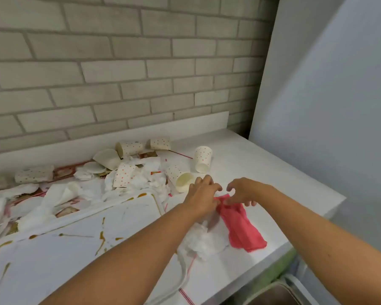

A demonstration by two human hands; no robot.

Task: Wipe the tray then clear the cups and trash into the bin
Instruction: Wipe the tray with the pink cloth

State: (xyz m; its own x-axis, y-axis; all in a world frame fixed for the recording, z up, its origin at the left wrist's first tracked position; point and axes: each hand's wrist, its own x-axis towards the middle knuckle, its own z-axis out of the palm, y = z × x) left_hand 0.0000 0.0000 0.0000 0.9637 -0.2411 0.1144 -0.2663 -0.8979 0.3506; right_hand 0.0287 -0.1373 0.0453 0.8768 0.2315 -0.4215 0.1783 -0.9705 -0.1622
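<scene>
step: getting the cloth [244,230] ready to wipe; judging by the streaks [102,237], the tray [64,249] is not yet wiped
left hand [201,193]: fingers curled, pinching the cloth's far end
right hand [243,191]: grips the same end between thumb and fingers
cloth: pink, flat on the bench [262,164] right of the tray, its near end close to the front edge
tray: white, front left, brown streaks across it, far rim against the trash pile [141,181]
cups: one upright [203,158] behind the hands, one on its side [180,177] just beside the left hand, more lying in the litter by the wall [119,73]
doing it well: bunch the cloth into a pad, wipe streaks toward one corner — steady the tray with the other hand so it does not slide into the litter
edges: bench front edge runs just right of the cloth; tissue wad [204,243] sits beside the left forearm, likely to get dragged
room: open bench from the upright cup to the panel [339,106] — bin [271,291] seems to be below the front edge, lower right, only partly seen
</scene>
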